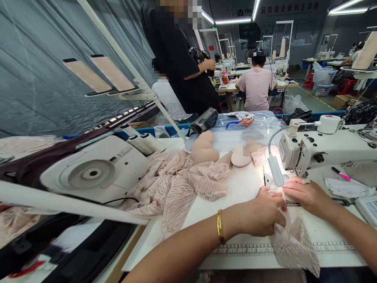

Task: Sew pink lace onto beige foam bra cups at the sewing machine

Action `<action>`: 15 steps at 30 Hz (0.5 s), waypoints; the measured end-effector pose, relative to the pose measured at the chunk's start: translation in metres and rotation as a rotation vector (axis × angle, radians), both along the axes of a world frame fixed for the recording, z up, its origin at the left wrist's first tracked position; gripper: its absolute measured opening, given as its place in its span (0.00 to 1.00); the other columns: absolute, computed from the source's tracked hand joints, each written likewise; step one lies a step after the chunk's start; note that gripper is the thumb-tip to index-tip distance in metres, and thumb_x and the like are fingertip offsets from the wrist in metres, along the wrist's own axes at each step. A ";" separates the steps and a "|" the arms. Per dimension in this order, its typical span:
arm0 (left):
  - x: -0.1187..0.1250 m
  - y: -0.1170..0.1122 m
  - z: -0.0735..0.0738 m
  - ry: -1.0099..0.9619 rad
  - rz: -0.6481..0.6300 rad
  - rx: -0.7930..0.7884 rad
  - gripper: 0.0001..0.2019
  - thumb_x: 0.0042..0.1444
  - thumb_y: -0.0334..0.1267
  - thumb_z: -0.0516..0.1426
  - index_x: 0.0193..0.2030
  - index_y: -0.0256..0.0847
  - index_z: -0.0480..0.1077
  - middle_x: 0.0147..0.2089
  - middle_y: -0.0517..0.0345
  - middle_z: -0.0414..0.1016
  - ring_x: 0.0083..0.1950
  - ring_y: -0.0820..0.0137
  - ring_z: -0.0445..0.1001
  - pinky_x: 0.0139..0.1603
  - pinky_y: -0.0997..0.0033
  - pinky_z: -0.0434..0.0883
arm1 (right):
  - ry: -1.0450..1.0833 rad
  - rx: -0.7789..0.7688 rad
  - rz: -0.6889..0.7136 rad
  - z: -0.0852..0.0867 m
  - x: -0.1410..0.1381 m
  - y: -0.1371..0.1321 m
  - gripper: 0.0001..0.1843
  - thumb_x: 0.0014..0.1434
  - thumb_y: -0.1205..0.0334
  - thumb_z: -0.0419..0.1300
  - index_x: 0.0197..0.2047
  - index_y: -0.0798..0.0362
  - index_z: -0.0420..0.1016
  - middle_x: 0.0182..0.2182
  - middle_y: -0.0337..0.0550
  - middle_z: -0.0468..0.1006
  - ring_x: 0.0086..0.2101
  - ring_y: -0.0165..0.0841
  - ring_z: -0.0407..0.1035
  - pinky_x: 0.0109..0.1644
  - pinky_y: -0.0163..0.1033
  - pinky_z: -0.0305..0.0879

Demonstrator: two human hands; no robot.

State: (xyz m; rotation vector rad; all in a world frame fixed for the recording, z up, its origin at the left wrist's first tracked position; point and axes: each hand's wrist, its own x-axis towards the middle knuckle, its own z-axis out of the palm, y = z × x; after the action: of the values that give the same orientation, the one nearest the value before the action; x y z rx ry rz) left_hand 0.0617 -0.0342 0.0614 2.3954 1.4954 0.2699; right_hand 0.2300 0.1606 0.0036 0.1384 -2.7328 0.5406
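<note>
My left hand (262, 214), with a gold bangle on the wrist, is closed on a piece of pale pink lace fabric (290, 243) that hangs over the table's front edge. My right hand (306, 194) lies flat on the same lace, fingers stretched toward the needle area under the white sewing machine (318, 147). A small lamp (275, 169) on a bent neck shines on the spot just beyond my fingers.
A heap of pink lace (176, 182) and several padded cups (203, 151) lie on the white table (235, 188). Another machine (91, 171) stands at the left. A pink pen (341, 175) lies at the right. A person in black stands behind; another sits farther back.
</note>
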 end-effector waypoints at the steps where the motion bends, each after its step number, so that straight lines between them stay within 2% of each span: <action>1: 0.000 0.000 -0.002 -0.016 0.029 -0.002 0.06 0.60 0.30 0.64 0.38 0.46 0.82 0.58 0.51 0.78 0.61 0.58 0.72 0.64 0.53 0.59 | 0.001 -0.002 0.000 -0.001 0.003 0.000 0.24 0.72 0.71 0.50 0.53 0.41 0.84 0.50 0.41 0.87 0.49 0.38 0.77 0.48 0.44 0.74; 5: 0.009 -0.001 -0.008 -0.044 0.169 -0.028 0.07 0.63 0.31 0.61 0.39 0.46 0.82 0.59 0.50 0.76 0.62 0.55 0.71 0.66 0.46 0.56 | -0.007 0.008 0.022 -0.001 0.010 0.000 0.23 0.71 0.71 0.52 0.53 0.41 0.85 0.49 0.42 0.87 0.46 0.38 0.78 0.49 0.44 0.74; 12: 0.022 0.004 -0.019 -0.057 0.316 -0.062 0.07 0.63 0.32 0.60 0.41 0.44 0.81 0.60 0.48 0.74 0.63 0.51 0.70 0.68 0.34 0.54 | 0.005 0.058 -0.107 -0.013 0.004 0.007 0.21 0.69 0.69 0.55 0.54 0.39 0.84 0.46 0.40 0.87 0.46 0.41 0.78 0.48 0.44 0.75; 15: 0.023 0.006 -0.022 -0.094 0.349 -0.053 0.07 0.62 0.32 0.60 0.40 0.43 0.81 0.61 0.48 0.74 0.61 0.53 0.72 0.70 0.33 0.52 | -0.020 0.051 -0.156 -0.018 0.004 0.009 0.22 0.69 0.68 0.54 0.54 0.38 0.84 0.44 0.40 0.87 0.44 0.41 0.78 0.47 0.43 0.75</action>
State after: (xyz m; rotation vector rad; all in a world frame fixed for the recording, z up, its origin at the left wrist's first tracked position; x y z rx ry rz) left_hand 0.0851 -0.0286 0.0398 2.0407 1.8447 0.4076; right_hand 0.2341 0.1694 -0.0144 -0.0680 -2.7480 0.4306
